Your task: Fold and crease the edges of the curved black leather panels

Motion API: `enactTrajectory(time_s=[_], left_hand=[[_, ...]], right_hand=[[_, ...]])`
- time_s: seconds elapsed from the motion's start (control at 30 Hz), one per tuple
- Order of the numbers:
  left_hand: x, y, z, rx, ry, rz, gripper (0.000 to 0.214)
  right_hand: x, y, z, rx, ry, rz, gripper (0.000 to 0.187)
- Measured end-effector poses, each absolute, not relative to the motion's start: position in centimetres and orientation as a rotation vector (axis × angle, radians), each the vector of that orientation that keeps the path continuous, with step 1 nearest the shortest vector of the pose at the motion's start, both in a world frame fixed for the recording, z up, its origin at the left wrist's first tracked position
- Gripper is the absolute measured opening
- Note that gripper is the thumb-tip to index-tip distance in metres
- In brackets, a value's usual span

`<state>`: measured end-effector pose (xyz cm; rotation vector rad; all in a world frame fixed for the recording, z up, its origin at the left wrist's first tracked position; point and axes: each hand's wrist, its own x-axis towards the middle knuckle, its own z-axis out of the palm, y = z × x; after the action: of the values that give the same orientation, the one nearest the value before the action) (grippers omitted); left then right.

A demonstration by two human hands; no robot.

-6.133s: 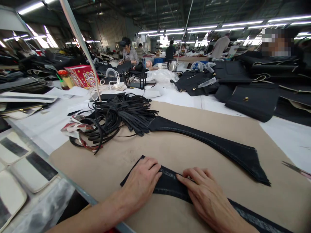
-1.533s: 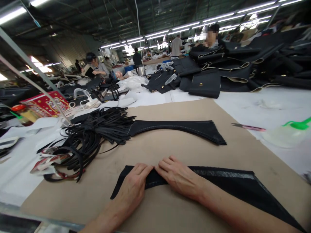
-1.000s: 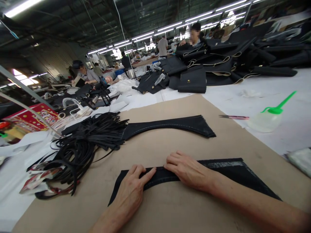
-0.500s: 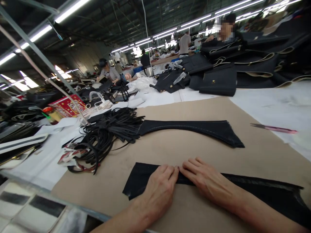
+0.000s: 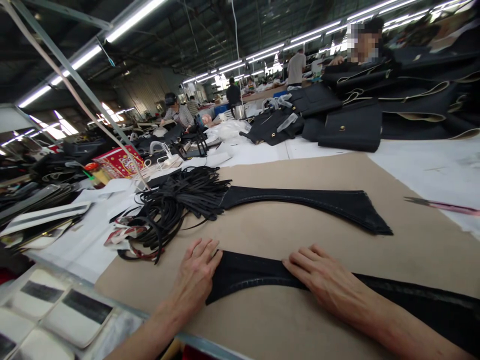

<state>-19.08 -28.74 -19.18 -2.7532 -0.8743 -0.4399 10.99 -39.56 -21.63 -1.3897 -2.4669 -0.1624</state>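
A long curved black bag panel [image 5: 255, 272], with a pale stitch-like line along its lower edge, lies flat in front of me. My left hand [image 5: 198, 270] is at its left end, fingers stretched out on the tabletop and thumb against the upper corner. Farther right, my right hand [image 5: 318, 275] presses on the upper edge, its fingers bent and close together there. My right forearm covers part of the panel, which runs on toward the lower right. Beyond both hands lies a stack of similar curved black panels [image 5: 300, 195].
Bundled black straps [image 5: 180, 195] touch the stack's left end. Pink-handled scissors or snips [image 5: 442, 204] lie right on the brown board [image 5: 262, 230]. Black bags [image 5: 348, 125] are piled at the back right, near a person. Pale pieces with black strips [image 5: 86, 315] sit lower left.
My left hand has slid left, away from the right hand, to the panel's end. The panel's left part now lies flatter and wider. My right hand stays on the upper edge.
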Motion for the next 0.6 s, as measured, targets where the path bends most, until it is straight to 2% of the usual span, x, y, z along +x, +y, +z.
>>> enactTrajectory(time_s=[0.1,0.23,0.4,0.53,0.6], left_hand=[[-14.5,-31.2,-19.3,-2.88,-0.889,-0.57,0.045],[-9.3,-33.8,-20.9,-3.165,-0.857,-0.51,0.05],[-8.7,-33.6,-22.5,-3.174,-0.811,-0.545,0.058],[-9.1,-33.2,-22.2,-3.19,-0.753,-0.523,0.061],[-8.9,-33.4,-22.0,-3.175,-0.743,-0.488,0.062]], right_hand=[[10.8,-39.5,-21.6,-1.399,-2.483,-0.174,0.025],[10.7,-39.5,-21.2,-1.452,-2.497,-0.148,0.019],[11.9,-39.9,-20.0,-1.501,-2.464,-0.046,0.029],[13.8,-40.6,-19.3,-1.606,-2.398,0.031,0.014],[14.6,-41.1,-19.3,-1.632,-2.44,0.016,0.017]])
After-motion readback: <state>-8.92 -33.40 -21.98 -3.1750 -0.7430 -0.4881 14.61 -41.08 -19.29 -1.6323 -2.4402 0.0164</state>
